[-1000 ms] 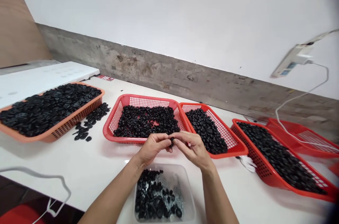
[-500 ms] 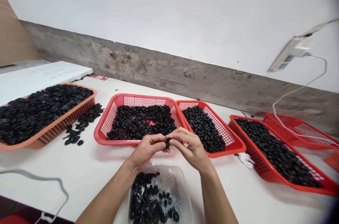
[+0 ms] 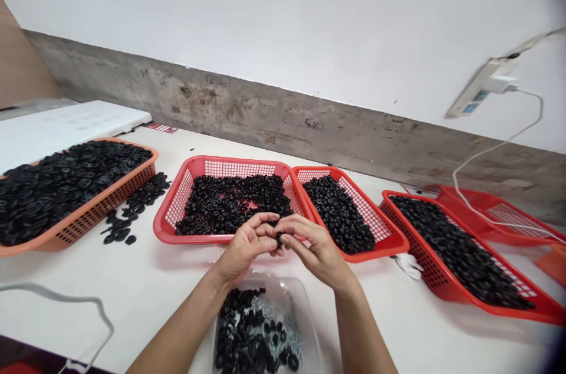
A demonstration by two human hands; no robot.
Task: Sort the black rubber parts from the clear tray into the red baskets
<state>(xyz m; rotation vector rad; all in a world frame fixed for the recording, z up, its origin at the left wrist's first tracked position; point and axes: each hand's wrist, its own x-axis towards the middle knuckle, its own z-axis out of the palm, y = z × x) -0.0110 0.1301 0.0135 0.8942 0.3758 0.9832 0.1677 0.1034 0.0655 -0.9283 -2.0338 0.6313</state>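
Note:
My left hand (image 3: 245, 247) and my right hand (image 3: 312, 250) meet fingertip to fingertip above the white table, both pinched on one small black rubber ring (image 3: 279, 238). Directly below them stands a clear plastic tub (image 3: 305, 303) holding several black rings and some metal parts. Just beyond my hands is a red mesh basket (image 3: 177, 209) full of small black rings. My forearms reach in from the bottom edge.
An orange basket (image 3: 106, 200) heaped with larger black rings is at the left, with loose rings (image 3: 132, 212) spilled beside it. Further red baskets (image 3: 389, 241) (image 3: 460, 291) of black parts lie to the right. A white power strip (image 3: 481, 88) with a cable hangs on the wall.
The view has shifted a little to the right. My hands have stayed pinched together on the black ring, with only small finger movements.

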